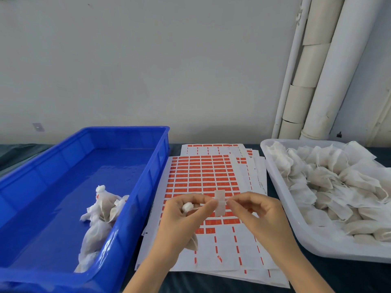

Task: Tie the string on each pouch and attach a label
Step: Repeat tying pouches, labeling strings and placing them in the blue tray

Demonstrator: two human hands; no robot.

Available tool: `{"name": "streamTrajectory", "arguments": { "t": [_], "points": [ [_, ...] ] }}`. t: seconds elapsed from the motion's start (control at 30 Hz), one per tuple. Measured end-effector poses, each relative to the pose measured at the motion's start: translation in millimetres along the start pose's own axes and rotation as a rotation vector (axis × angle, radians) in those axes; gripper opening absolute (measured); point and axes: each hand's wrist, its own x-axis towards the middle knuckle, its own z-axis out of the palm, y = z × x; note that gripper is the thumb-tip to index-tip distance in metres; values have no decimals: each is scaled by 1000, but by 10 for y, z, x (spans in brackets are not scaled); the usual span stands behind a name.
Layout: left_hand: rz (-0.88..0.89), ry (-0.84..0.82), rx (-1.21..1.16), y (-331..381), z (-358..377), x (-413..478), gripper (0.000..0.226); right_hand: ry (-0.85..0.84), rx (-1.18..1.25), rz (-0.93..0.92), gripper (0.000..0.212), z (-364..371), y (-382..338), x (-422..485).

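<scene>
- Label sheet: white backing with rows of red-orange stickers, the near rows largely peeled. It lies on top of a loose stack of similar sheets and serves as the reference point for this entry.
- Left hand: held above the near half of the sheet, with the fingers curled round a pouch.
- Pouch: white fabric. Its gathered top shows between thumb and fingers, and its body hangs out below the palm.
- Right hand: above the sheet's near right part, close to the left hand but not touching it. The fingertips pinch the string.
- String: thin and white, running from the pouch to the right fingertips.
- Label: a pale upright strip on the string, between the two hands.
- Blue bin: directly left of the sheet. It holds a few tied pouches at its near end.
- White tray: directly right of the sheet, heaped with loose pouches.
- Dark table cover: lies under the sheets, bin and tray.
- Pale pipes: stand against the wall, beyond the sheet and to its right.
</scene>
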Motion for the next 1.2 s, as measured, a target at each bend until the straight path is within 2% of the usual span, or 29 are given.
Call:
{"name": "streamTrajectory", "arguments": {
  "t": [0.17, 0.3, 0.47, 0.57, 0.67, 0.93, 1.2],
  "points": [
    [-1, -3, 24, -28, -4, 25, 10, -102, 174, 7, 19, -23, -75, 35],
    [-41, -66, -1, -42, -23, 37, 7, -105, 92, -29, 7, -41, -54, 62],
    [-172, -215, -37, -15, -90, 47, 20, -140, -33, -116, 6, -50, -34, 91],
    [-217, -241, -44, -20, -99, 60, 31, -130, -54, -167, 6, -43, -32, 72],
    [-239, -266, -89, -35, -117, 67, 31, -135, -73, -221, 11, -61, -39, 54],
    [-336, -342, -207, -70, -153, 91, 21, -168, -165, -511, 10, -116, -50, 59],
    [-415, -368, -245, -95, -174, 116, 16, -169, -286, -706, 11, -138, -8, 68]
  ]
}}
